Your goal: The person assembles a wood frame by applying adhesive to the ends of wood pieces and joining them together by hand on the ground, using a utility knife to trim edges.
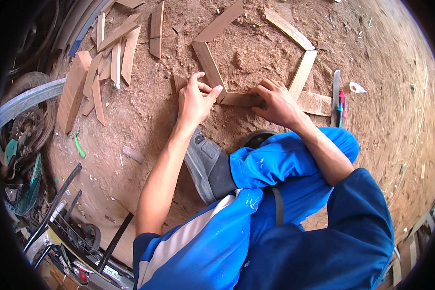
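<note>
Several wooden strips lie end to end on the ground in an angular ring with a gap at its far side. My left hand (197, 102) is at the near left corner, fingers and thumb apart, the thumb by the end of the left strip (209, 65). My right hand (278, 103) has its fingers curled over the right part of the near strip (238, 99), hiding that end. The right side is made of a pale strip (303, 72) and an upper right strip (290, 30). At the far left an upper left strip (220, 22) slants inward.
Cut wooden pieces (116, 46) lie in a loose pile at the far left. Right of the ring are a flat board (315, 103), a long dark blade (335, 94), pink and blue slim items (341, 102) and a small white bottle (357, 87). Vehicle parts (29, 125) line the left.
</note>
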A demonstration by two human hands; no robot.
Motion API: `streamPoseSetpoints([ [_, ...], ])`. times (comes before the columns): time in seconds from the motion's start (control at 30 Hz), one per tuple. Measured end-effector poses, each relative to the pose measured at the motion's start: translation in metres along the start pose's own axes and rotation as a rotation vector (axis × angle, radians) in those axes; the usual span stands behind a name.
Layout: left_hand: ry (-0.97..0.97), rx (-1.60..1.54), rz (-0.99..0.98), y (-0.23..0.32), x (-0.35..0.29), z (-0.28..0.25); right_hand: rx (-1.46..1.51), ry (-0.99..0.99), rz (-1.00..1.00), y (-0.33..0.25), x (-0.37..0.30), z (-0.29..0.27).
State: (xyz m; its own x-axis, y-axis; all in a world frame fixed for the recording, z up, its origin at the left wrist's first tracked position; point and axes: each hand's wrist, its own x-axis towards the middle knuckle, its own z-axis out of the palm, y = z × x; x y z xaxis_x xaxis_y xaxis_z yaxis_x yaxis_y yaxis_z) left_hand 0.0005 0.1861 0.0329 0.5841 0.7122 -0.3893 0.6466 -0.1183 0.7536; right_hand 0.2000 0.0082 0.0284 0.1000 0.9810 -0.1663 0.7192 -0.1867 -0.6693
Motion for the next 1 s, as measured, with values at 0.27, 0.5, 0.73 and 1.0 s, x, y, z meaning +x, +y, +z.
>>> streamPoseSetpoints([
  [0.27,-0.01,-0.075,-0.061,-0.004,0.0,0.001,0.032,-0.007,0.004,-0.002,0.0,0.0],
  [0.5,-0.067,-0.019,-0.122,0.004,0.0,0.001,0.055,-0.011,0.016,0.001,-0.001,-0.003],
  [0.73,-0.145,-0.25,-0.163,-0.01,0.0,-0.001,0.046,0.097,-0.077,-0.001,0.0,-0.001],
  [1.0,-0.288,-0.5,-0.236,-0.004,0.001,-0.005,0.051,0.096,-0.052,-0.003,-0.002,-0.004],
])
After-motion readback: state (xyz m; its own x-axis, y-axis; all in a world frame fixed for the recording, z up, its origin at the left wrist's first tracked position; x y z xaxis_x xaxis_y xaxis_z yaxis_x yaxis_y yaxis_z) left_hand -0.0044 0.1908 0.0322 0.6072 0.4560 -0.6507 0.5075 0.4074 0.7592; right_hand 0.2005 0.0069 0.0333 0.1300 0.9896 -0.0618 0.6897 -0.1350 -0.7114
